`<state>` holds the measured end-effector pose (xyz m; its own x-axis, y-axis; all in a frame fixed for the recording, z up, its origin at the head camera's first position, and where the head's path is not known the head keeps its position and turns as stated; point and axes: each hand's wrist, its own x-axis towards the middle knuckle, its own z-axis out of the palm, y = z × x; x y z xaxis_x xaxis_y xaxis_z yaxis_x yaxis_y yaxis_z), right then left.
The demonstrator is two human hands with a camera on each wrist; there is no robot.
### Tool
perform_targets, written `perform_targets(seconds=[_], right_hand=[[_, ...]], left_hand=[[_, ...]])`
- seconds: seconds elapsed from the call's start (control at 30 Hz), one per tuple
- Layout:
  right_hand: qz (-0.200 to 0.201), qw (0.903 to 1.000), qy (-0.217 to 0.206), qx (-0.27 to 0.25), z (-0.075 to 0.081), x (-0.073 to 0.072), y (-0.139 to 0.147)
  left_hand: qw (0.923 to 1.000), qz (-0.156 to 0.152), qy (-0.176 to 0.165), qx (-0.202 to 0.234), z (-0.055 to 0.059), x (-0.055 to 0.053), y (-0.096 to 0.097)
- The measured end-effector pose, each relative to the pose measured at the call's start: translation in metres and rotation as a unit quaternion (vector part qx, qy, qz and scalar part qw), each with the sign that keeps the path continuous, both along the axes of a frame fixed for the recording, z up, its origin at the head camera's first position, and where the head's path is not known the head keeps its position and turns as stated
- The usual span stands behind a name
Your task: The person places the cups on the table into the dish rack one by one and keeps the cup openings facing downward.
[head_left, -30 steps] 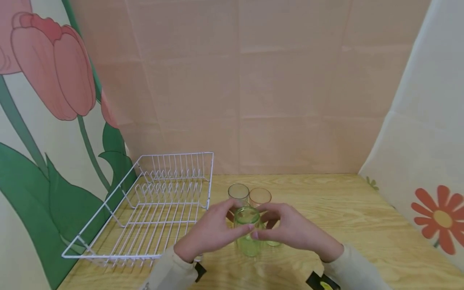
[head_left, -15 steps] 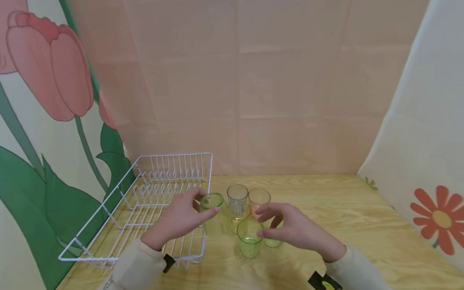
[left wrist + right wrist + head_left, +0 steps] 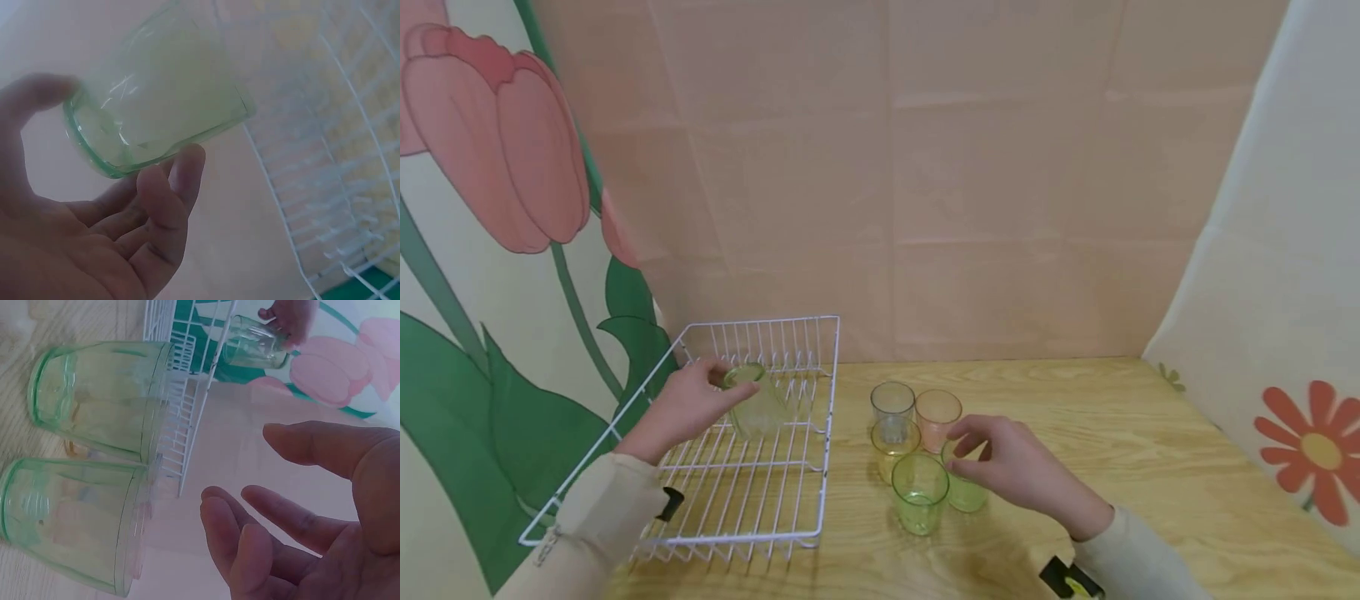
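Lower centre of the head view, the right hand hovers with loose, empty fingers over a green cup among clustered cups on the wooden surface. Farther left, the left hand grips a pale green translucent tumbler, tilted over the white wire rack.

backdrop: pink cloth; tulip print on the left
table: pale wood
right wall: orange flower print
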<state>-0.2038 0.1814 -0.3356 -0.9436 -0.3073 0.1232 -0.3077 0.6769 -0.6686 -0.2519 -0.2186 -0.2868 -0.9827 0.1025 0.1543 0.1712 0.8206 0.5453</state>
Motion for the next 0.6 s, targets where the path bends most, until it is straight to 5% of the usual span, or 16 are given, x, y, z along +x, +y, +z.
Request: perform_targets(seconds=[0.2,0.6], right_hand=[[-0.02,0.9997,0.007,0.011,-0.001,0.0,0.001],[-0.027,0.9993,0.006,0.025,0.0,0.0,0.001]], left_hand=[[0.9991,0.028,-0.005,-0.03,-0.009,-0.022,-0.029],[0.9944,0.06,-0.078,-0.038,-0.033,-0.046,-0.064]])
